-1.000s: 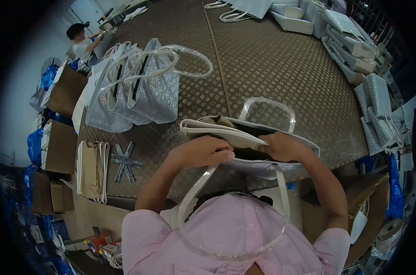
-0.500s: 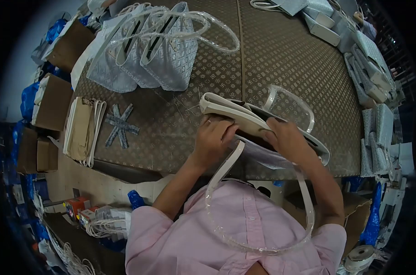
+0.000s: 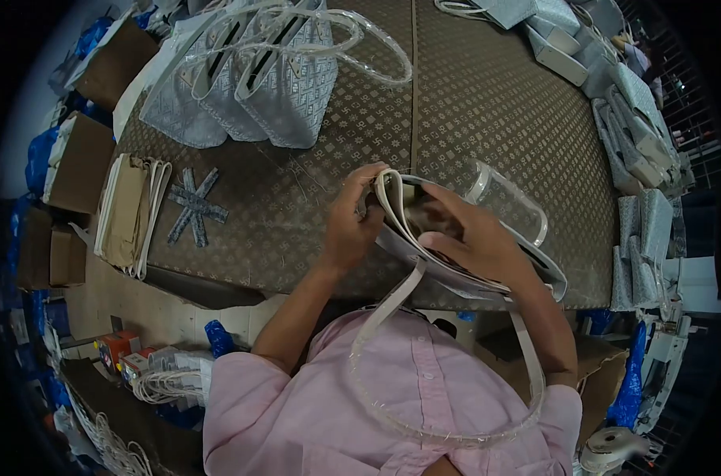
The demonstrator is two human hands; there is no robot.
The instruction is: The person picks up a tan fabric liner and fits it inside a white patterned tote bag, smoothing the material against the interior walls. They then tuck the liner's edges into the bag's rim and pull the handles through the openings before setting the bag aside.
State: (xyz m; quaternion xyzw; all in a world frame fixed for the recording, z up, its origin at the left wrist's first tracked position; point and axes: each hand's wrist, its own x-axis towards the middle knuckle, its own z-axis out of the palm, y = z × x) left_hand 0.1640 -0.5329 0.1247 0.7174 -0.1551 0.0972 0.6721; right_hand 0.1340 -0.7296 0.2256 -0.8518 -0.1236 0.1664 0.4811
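A light-coloured handbag (image 3: 478, 283) lies at the table's near edge, its mouth facing up. My left hand (image 3: 349, 220) is closed around the bag's left end, beside a looped cream edge. My right hand (image 3: 491, 244) grips the mouth, its fingers reaching inside and its thumb on the near side; the fingertips are partly hidden. One plastic-wrapped handle (image 3: 362, 337) hangs down over my pink shirt. The other handle (image 3: 527, 208) stands up on the far side.
Several patterned silver bags (image 3: 285, 103) stand at the back left. Folded cream and brown pieces (image 3: 130, 210) and crossed grey strips (image 3: 198, 208) lie at the left. More bags (image 3: 646, 238) are stacked along the right edge. Cardboard boxes (image 3: 82, 163) stand beyond the table.
My left hand has moved from the cream panel to the bag's left end. The panel that stuck out over the mouth is now bent upright into a loop. My right hand reaches deeper inside.
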